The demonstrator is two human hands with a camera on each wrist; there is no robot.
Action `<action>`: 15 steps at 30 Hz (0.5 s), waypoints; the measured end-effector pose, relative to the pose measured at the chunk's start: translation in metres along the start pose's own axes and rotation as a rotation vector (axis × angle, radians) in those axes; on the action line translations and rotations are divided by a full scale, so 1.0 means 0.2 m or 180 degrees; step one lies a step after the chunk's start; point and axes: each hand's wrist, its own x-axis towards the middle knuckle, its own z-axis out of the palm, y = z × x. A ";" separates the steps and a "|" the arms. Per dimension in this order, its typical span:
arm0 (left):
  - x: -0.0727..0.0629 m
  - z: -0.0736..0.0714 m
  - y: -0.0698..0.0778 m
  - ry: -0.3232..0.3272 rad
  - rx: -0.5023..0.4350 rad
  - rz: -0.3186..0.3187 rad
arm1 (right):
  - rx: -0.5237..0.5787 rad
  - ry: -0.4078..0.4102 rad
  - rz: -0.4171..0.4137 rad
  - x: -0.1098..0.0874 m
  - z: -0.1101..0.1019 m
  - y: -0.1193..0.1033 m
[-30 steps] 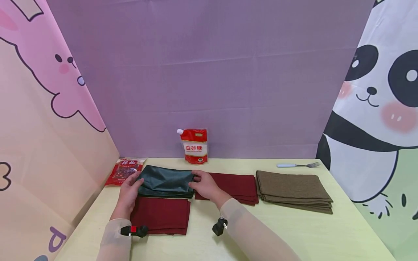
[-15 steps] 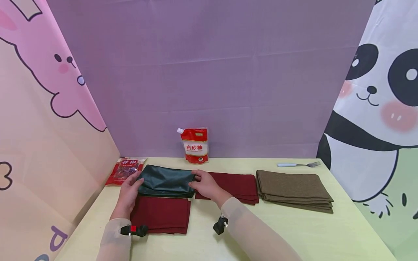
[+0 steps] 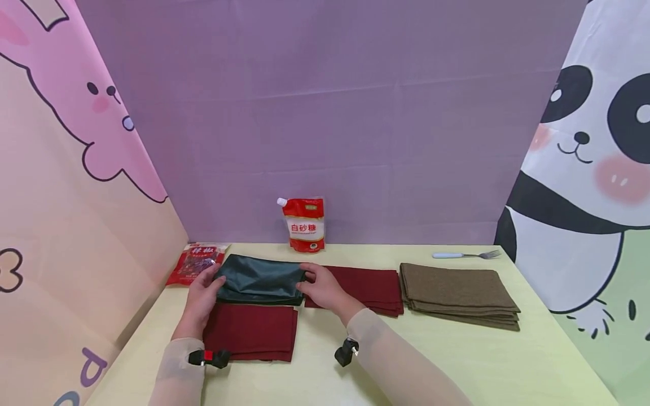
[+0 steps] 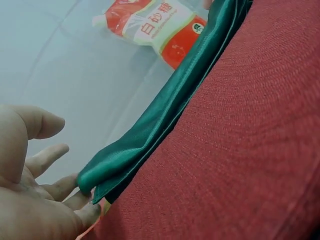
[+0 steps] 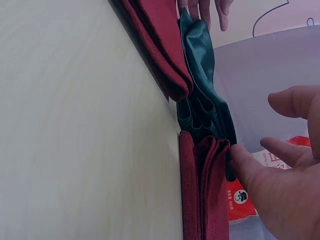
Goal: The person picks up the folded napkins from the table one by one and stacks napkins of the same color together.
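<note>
A folded dark green satin cloth (image 3: pixel 261 280) lies between the two hands at the back left of the table. My left hand (image 3: pixel 200 298) touches its left end; in the left wrist view the fingers (image 4: pixel 59 189) are extended against that end, the thumb apart. At the right end rests my right hand (image 3: pixel 327 288), fingertips on the cloth's edge and thumb held away in the right wrist view. One folded dark red cloth (image 3: pixel 251 332) lies in front of the green one. Another red cloth (image 3: pixel 367 286) adjoins it on the right, partly behind my right hand.
A stack of folded brown cloth (image 3: pixel 457 290) lies to the right. Behind it is a fork (image 3: pixel 467 255) with a pale handle. A red and white sugar pouch (image 3: pixel 306 225) stands by the back wall. A red chilli packet (image 3: pixel 195 262) lies at the back left.
</note>
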 end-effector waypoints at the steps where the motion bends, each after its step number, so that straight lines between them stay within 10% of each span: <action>1: 0.00 0.00 0.00 0.0007 0.0038 0.0014 | -0.0003 0.0011 -0.0027 -0.01 0.00 0.00; 15: -0.09 0.00 0.05 0.0067 0.0354 0.0321 | 0.0074 0.0198 -0.0221 -0.11 0.02 0.04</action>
